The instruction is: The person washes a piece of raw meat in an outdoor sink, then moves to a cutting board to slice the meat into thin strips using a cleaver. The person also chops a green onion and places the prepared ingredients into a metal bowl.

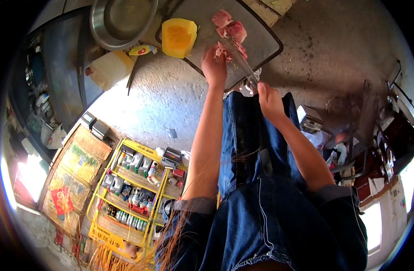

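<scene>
The right hand (271,102) is closed around a knife (243,64), its blade at red meat (237,31) on the tabletop (263,45). The left hand (213,67) touches this meat; its grip I cannot tell.

Smooth metal knife (239,58), shiny metal basin (100,38), rough floor (168,92), matt denim clothing (288,217).

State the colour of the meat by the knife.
The meat is pinkish red with paler patches, best seen in the head view.

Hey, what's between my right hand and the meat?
In the head view, the knife blade spans the stretch from your right hand to the meat.
</scene>
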Tool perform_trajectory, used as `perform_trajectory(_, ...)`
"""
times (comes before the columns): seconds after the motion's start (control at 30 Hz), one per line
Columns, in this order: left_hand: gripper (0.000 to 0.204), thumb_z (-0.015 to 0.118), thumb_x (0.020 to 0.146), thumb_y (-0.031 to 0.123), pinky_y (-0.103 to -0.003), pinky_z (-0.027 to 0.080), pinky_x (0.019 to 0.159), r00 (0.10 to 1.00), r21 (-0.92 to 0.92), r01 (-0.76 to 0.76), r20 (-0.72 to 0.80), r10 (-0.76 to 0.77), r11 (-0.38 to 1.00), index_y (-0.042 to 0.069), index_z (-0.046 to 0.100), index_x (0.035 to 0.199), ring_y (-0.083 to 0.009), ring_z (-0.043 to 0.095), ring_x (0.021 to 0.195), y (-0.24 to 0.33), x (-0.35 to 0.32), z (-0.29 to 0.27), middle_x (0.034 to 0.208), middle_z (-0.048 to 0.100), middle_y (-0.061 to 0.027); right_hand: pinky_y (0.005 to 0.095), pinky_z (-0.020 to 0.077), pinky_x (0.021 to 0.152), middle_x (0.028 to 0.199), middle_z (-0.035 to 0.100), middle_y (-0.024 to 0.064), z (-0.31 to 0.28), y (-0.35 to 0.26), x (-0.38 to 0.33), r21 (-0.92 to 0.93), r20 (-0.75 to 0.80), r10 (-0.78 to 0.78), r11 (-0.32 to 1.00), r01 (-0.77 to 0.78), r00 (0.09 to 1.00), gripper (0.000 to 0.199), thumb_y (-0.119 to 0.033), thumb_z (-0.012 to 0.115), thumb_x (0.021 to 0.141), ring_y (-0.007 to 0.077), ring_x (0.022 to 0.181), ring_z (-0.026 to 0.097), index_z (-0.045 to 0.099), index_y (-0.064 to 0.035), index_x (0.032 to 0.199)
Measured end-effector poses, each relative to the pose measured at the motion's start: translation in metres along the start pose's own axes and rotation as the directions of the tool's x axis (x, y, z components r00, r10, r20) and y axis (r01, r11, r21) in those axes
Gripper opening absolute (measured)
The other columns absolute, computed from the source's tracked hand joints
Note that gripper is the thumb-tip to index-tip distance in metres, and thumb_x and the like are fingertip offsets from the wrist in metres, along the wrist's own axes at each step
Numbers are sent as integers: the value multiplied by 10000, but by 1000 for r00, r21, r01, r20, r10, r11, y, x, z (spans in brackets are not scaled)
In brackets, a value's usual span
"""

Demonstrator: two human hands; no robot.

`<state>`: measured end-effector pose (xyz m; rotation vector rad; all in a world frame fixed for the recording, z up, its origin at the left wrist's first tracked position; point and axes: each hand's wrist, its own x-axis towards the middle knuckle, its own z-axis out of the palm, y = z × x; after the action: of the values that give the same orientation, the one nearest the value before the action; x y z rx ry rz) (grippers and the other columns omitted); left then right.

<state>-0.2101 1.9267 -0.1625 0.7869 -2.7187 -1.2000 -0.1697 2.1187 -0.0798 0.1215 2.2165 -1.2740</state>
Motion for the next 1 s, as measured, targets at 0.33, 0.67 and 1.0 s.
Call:
perform_trajectory(0.33,178,589,748,144,-365,466,884,277,187,-960,550,788,206,126,620,922,-231,542,1057,45,104,23,980,585,-19,318,368,479,517,452,44,-50,41,-22,136,29,263,955,-264,964,603,-536,342,987,130,499,478,549,-6,786)
perform_trajectory(0.67,234,753,683,167,-391,456,875,657,42,-685,466,592,727,117,681,900,-280,543,1001,64,108,-8,1010,583,-54,388,405,550,562,471,135,-50,20,-17,-154,207,103,985,-71,973,439,-413,454,972,251,525,509,611,-4,945)
perform_trajectory(1.0,273,718,732,10,-295,479,704,997,-60,-40,-64,36,997,75,684,995,-217,551,881,18,3,-38,984,487,-87,383,409,574,641,549,152,-31,37,39,-91,350,186,982,-164,918,574,-527,488,933,275,592,549,558,18,767)
